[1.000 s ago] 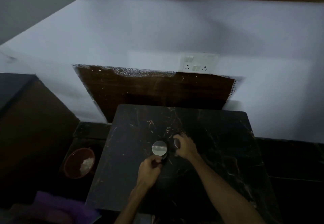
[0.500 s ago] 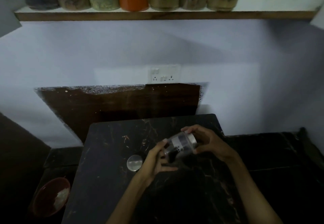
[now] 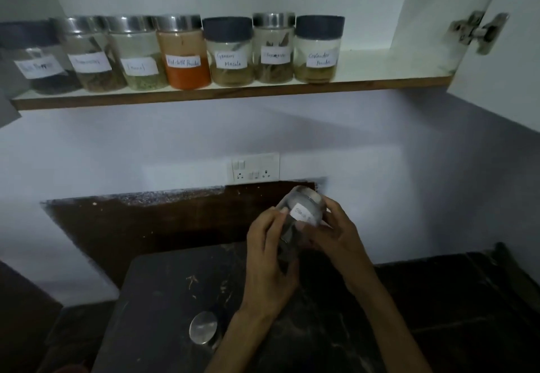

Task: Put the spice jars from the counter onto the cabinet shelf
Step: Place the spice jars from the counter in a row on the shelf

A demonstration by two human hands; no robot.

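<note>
Lifted higher since half a second ago: spice jar, then low over the worktop, now raised in front of the wall below the switch plate. Tilted, white label facing the camera, its writing too blurred to read. Clasped from both sides, left hand wrapped round the lower body, right hand closed on the upper part near the lid. Second jar with metal lid standing on the worktop near the left wrist. Seven labelled jars lined up on the cabinet shelf, bare space at its right end.
</note>
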